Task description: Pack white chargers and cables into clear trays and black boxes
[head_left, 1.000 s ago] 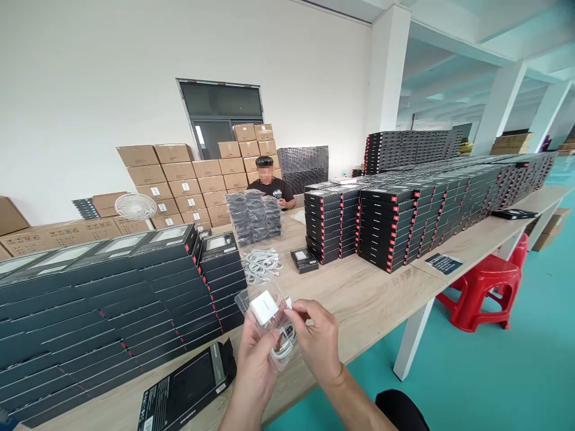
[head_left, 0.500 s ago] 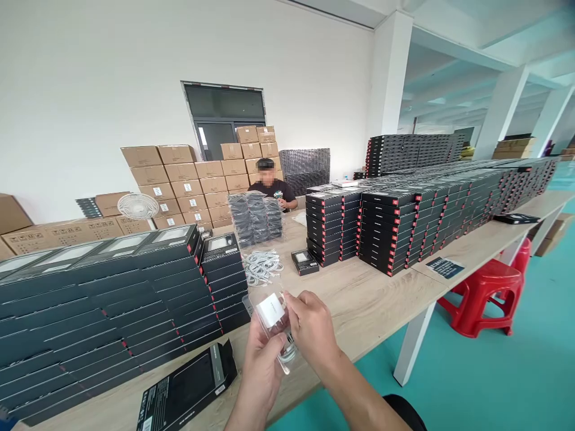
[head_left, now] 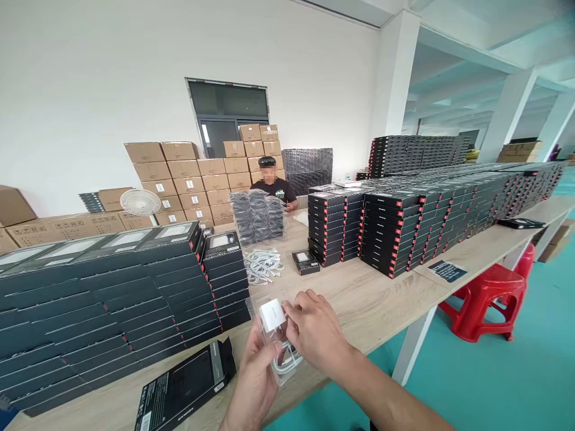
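A clear plastic tray [head_left: 284,378] rests in my left hand [head_left: 258,371], whose fingers and thumb grip its side. In the tray sit a white charger block [head_left: 272,315] and a coiled white cable [head_left: 290,361]. My right hand [head_left: 314,329] is at the tray's right side, its thumb and index finger bent together by the charger; whether they pinch anything is too small to tell. An opened black box [head_left: 184,386] lies on the wooden table at the lower left. Beyond the hands is a pile of white cables [head_left: 264,266].
Stacked black boxes [head_left: 99,305] stand at the left, more [head_left: 381,230] at the right. One small box [head_left: 306,262] lies between. Behind bagged dark parts [head_left: 258,216] sits a person [head_left: 281,190]. Red stools [head_left: 489,299] stand right of the table [head_left: 359,293].
The cable now lies coiled more visibly within the tray. My right hand has shifted slightly right and its fingers have moved along the charger's side. The camera view has shifted slightly.
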A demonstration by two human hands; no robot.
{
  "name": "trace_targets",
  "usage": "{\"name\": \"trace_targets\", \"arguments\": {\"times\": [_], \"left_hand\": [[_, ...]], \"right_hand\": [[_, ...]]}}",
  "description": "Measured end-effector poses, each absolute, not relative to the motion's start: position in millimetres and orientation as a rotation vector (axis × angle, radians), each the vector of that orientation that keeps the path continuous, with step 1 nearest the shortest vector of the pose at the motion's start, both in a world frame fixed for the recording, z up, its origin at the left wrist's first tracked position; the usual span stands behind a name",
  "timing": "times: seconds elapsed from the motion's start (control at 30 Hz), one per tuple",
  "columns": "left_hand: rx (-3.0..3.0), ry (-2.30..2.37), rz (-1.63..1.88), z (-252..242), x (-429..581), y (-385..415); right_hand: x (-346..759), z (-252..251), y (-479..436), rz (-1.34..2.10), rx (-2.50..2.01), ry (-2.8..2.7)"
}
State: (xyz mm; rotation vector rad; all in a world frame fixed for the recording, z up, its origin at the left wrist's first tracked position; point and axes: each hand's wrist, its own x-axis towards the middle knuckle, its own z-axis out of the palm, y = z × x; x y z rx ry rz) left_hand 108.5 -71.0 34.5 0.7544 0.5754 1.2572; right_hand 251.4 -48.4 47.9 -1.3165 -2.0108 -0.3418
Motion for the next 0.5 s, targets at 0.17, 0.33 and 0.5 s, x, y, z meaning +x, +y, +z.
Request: {"name": "trace_targets", "arguments": {"times": [0.17,0.33,0.5], "left_hand": [[0.726,0.519,1.262,34,107,-70],[0.744,0.538,1.261,33,104,-71],[0.750,0.582,1.248,30,103,-73]], "right_hand": [[264,36,-49,-0.046,-1.150,-1.980],[272,20,-47,0.300,-0.962,-1.938],[262,-3,-43,0.218,-0.977,-1.934]]}}
